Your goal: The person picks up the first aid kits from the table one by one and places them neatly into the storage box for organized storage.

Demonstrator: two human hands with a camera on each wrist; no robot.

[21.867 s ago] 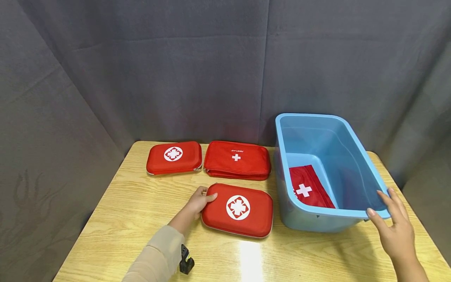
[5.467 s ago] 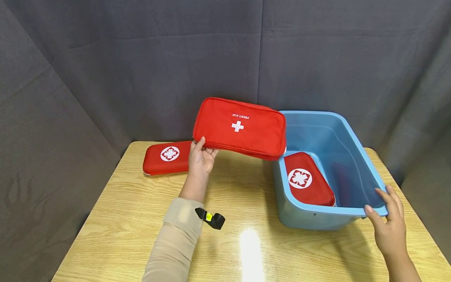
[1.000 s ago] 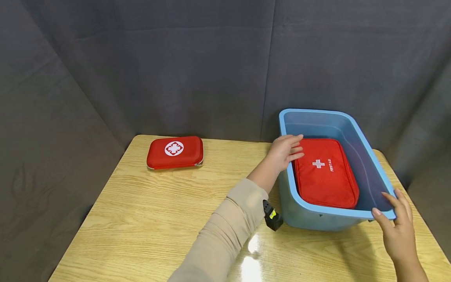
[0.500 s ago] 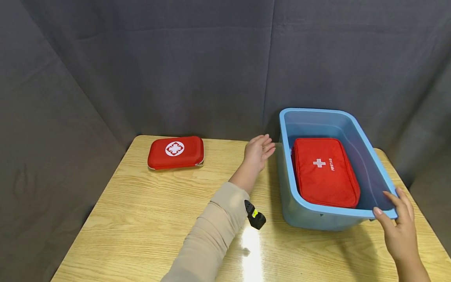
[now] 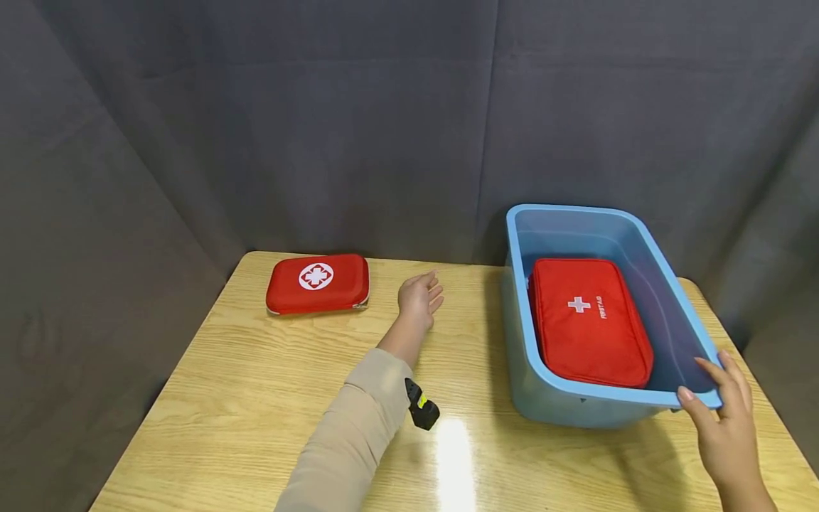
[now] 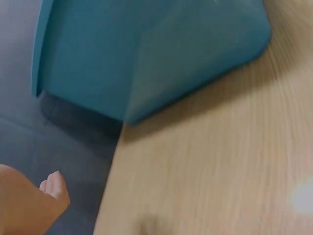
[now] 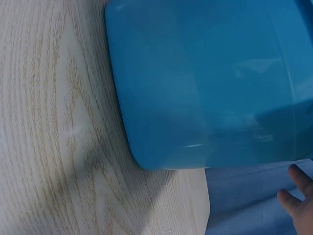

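Observation:
My left hand, its fingers loosely extended and holding nothing, hovers over the table between a red hard-shell first aid case and a blue plastic bin. That case lies flat near the table's back left edge, its white emblem facing up. Inside the bin a red fabric first aid bag lies on top, white cross and lettering showing; whatever is beneath it is hidden. At the bin's near right corner my right hand holds the rim with thumb and fingers. The left wrist view shows part of the left hand apart from the bin.
The wooden table extends in front of the case and bin. A dark grey curtain hangs behind its back edge and at both sides. A small black device is strapped to the left sleeve.
Earlier the first aid bag and another hard case went from the table into the bin. Over the last second my left hand left the bin and moved left; my right hand stayed at the rim.

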